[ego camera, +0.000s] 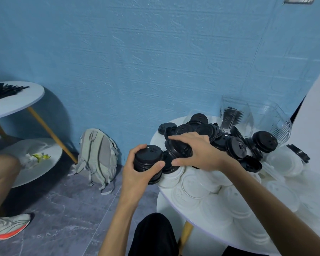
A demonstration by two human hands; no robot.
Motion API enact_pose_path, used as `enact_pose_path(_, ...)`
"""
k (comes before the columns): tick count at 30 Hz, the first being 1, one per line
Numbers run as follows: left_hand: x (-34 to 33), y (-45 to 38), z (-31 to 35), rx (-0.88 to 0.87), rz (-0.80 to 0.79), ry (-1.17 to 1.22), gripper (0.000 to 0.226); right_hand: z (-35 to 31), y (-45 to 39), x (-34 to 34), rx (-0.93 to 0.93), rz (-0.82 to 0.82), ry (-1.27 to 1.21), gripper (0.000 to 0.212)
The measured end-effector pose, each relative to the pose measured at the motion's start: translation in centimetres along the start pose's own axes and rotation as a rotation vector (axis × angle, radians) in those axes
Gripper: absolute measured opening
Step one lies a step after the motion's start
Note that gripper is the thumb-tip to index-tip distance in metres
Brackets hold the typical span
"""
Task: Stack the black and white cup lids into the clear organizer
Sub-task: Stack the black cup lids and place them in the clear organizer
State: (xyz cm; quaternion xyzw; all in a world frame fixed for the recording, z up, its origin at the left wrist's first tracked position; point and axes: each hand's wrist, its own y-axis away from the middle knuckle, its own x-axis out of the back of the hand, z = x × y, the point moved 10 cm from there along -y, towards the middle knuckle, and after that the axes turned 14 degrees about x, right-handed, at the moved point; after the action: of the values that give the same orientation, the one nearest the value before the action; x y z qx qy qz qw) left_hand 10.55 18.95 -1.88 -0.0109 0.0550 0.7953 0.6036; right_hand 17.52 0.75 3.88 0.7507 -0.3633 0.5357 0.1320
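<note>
Head view, left hand: my left hand (137,168) wraps a nested stack of black lids (148,162), thumb across the near side and fingers curled round the far side. I hold it just off the left edge of the round white table (162,198).
Head view, right hand: my right hand (198,150) lies on the black pile, fingers curled over a tilted black lid (177,149) and thumb pressed at its lower rim. This lid is just beside the stack in my left hand.
Black lids: a loose heap of black lids (220,133) covers the far half of the table, many tilted on edge.
White lids: white lids (211,191) overlap across the near half, reaching the near edge.
Clear organizer: the clear organizer (235,115) stands at the table's far edge against the blue wall (137,61), with a few black lids inside one compartment.
Surroundings: a grey backpack (98,156) leans on the wall, left of the table.
</note>
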Motion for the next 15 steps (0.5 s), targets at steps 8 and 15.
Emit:
enact_pose_path(8, -1.0, 0.1, 0.7, -0.030, -0.058, -0.045, 0.071, -2.3, -1.2, 0.1, 0.068, 0.110, -0.232, 0.081)
enact_pose_path(15, -1.9, 0.1, 1.0, -0.062, -0.088, -0.073, 0.089, -3.9, -2.5, -1.9, 0.081, 0.091, -0.305, 0.079)
